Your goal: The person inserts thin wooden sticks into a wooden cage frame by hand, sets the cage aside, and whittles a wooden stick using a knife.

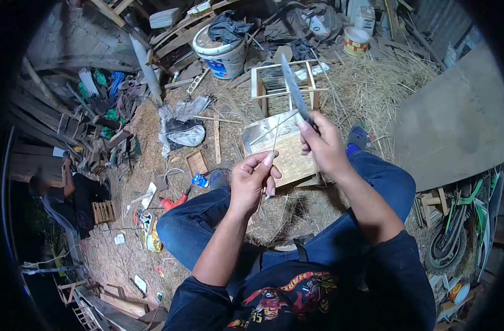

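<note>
My right hand (322,144) is closed round the dark handle of a knife (296,88), whose long blade points up and away from me. My left hand (254,175) pinches a thin stick (276,137) between thumb and fingers, below and left of the knife. Under both hands lies a wooden board (291,157) with a greyish far part, between my knees. Just beyond the board stands a small wooden frame (258,90) with rows of thin sticks across it.
A white bucket (221,59) and a smaller tub (355,43) stand at the back. A large panel (456,118) leans at right above a motorbike wheel (446,243). Red tool (173,202) near my left knee. Another person (70,193) sits at far left.
</note>
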A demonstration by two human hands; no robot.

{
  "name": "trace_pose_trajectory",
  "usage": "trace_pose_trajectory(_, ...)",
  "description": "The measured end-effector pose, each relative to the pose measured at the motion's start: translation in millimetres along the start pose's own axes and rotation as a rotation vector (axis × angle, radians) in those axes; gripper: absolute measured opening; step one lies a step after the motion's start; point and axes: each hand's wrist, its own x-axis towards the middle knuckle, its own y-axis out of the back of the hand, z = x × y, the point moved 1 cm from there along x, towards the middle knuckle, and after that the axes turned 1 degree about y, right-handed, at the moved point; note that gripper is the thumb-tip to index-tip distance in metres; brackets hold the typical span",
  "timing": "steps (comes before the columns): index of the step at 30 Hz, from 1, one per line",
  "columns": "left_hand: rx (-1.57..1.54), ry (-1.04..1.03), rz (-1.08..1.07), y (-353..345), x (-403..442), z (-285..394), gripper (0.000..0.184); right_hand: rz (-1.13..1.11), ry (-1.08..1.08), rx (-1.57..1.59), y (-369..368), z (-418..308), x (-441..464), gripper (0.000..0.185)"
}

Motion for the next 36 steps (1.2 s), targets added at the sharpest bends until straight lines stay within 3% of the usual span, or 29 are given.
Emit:
trace_pose_trajectory(1, -0.029, 0.005, 0.005, 3.9, -1.5, -0.4, 0.029, -0.011, 0.000, 0.004, 4.4, 2.4, -2.6, 0.028)
trace_pose_trajectory(3, -0.042, 0.000, 0.017, 11.1, -4.7, 0.5, 0.029, -0.058, 0.397, -0.485, 6.8, 3.4, -7.9, 0.029)
trace_pose_trajectory(5, -0.055, 0.001, 0.026, 17.5, -7.6, -0.7, 0.028, -0.105, 0.330, -0.531, -2.0, -13.8, -22.8, 0.027)
trace_pose_trajectory(8, -0.044, -0.028, 0.037, 22.7, -10.7, -4.1, 0.028, -0.179, 0.510, -0.799, -10.9, -7.2, -31.1, 0.026)
trace_pose_trajectory(14, 0.038, -0.079, 0.099, 16.8, -16.1, 2.9, 0.023, -0.225, 0.534, -0.877, -20.5, -1.8, -32.9, 0.023)
trace_pose_trajectory(29, 0.011, -0.118, 0.006, 24.5, -11.2, -16.1, 0.023, -0.230, 0.562, -0.973, -12.5, 9.9, -22.9, 0.023)
trace_pose_trajectory(36, 0.005, -0.080, 0.126, 28.9, -17.3, -18.7, 0.021, -0.191, 0.538, -1.020, -10.5, 16.7, -13.1, 0.025)
